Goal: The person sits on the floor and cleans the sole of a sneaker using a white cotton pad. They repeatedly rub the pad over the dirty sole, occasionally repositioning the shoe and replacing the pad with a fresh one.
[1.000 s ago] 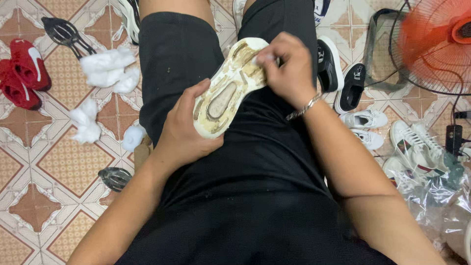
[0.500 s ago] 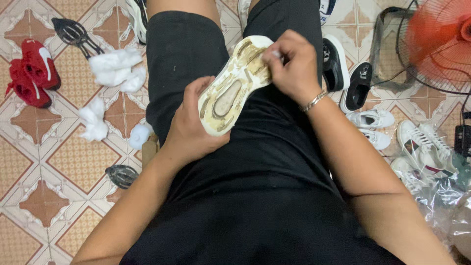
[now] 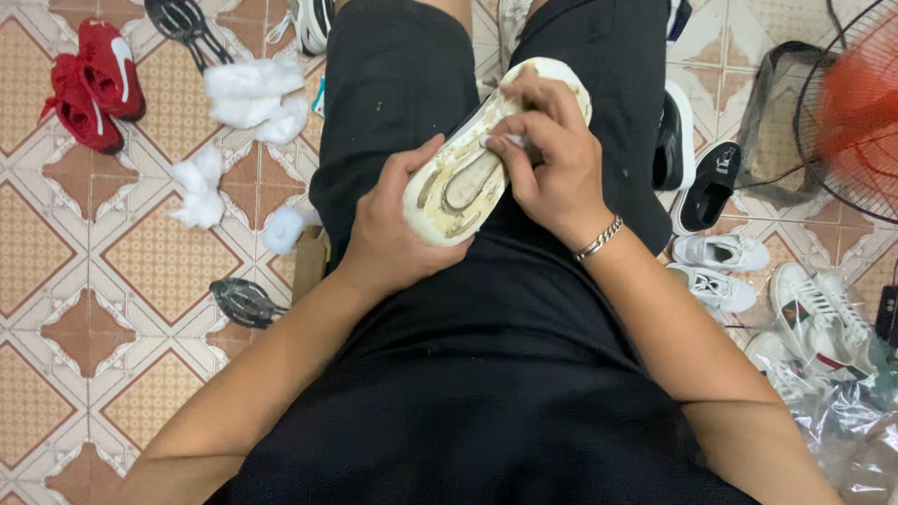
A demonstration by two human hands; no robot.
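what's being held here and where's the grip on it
A shoe, dirty sole up: left hand grips its near end, right hand presses a small white piece against the sole.

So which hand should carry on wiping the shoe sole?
Probably the right hand: its fingers already press a small white wad onto the upturned sole. The left hand is wrapped around the shoe's heel end, steadying it on the lap.

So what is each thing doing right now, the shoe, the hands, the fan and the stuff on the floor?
Shoe: sole up, dirty, on the lap.
Left hand: gripping the shoe's heel.
Right hand: pressing a small white wad on the sole.
Fan: blades blurred, spinning.
Red shoes: lying on the floor.
White wads: crumpled, scattered.
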